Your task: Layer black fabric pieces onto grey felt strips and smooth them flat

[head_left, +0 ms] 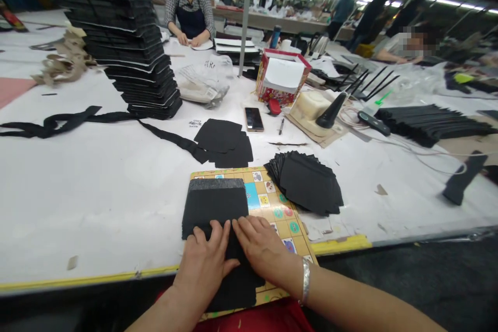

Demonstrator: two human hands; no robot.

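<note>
The one camera sits on the person's head; it looks forward and down, close over the near edge of the tabletop; the hands show low in the middle; past the far edge it sees into the room; no second view shares this.

Both forearms reach in from the lower edge of the view and angle inward, bringing the left hand and the right hand close together, palms down. The left hand points forward with its fingers slightly spread and bent, its thumb stretched out sideways toward the right hand. The right hand slants across to the left, its fingers extended and lying close together, the fingertips near the left hand's index fingertip. The right wrist looks nearly straight, and its forearm runs off toward the lower right.
</note>
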